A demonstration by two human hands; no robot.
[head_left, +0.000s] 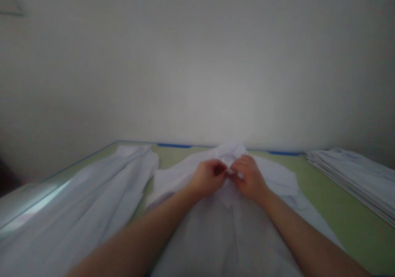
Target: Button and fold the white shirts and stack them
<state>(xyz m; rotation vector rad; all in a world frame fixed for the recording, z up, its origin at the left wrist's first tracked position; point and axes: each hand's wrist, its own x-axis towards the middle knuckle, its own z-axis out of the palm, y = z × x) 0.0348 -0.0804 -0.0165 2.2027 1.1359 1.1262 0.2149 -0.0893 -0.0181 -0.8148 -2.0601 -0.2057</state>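
Observation:
A long white coat (228,227) lies spread out in front of me, its collar (233,148) at the far end and a sleeve out to each side. Both hands meet just below the collar, fingertips almost touching. My left hand (210,177) is closed in a pinch on the coat's front. Opposite it, my right hand (249,177) also pinches the cloth, thumb and fingers together. A small bit of white fabric shows between the fingertips; blur hides whether a button is there.
On the left, more white garments (101,195) lie lengthwise on the green table (333,199). A stack of folded white cloth (361,178) stands at the right. Behind the table's blue-edged far side rises a plain wall (197,63).

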